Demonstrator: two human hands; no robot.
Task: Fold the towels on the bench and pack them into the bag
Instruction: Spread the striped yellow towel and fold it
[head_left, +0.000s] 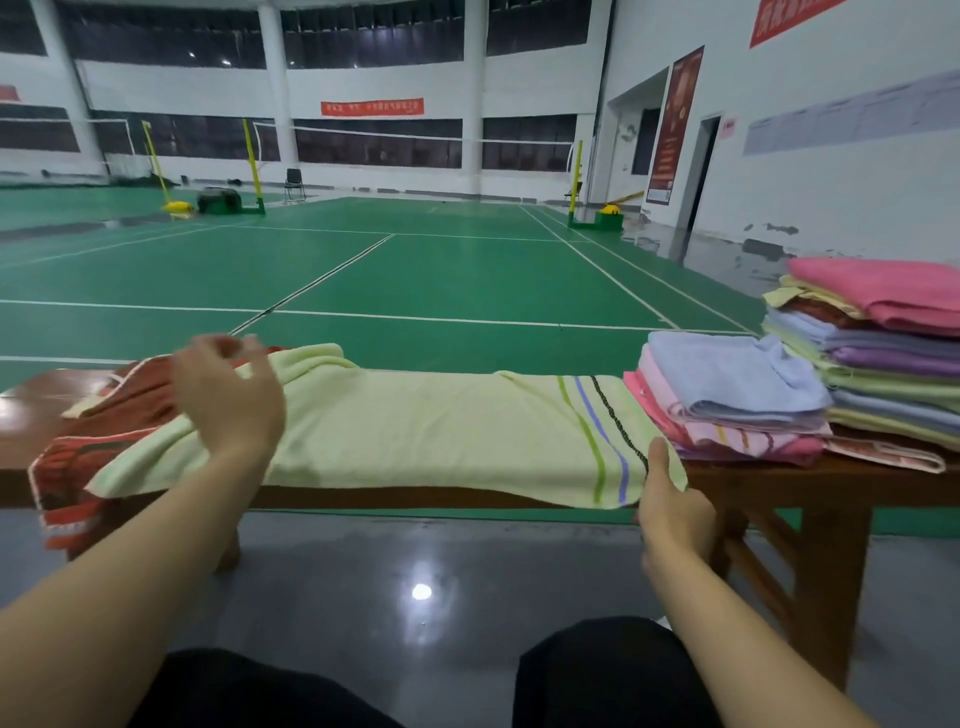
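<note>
Folding step: pale yellow-green striped towel (415, 431) lies lengthwise on the brown wooden table (779, 480); right hand (670, 506) pinches its striped corner, left hand (228, 395) hovers, fingers loose; next, bring ends together

Right hand (672, 506) pinches the pale green towel (415, 431) on the bench (779, 480); left hand (228, 395) hovers, blurred
</note>
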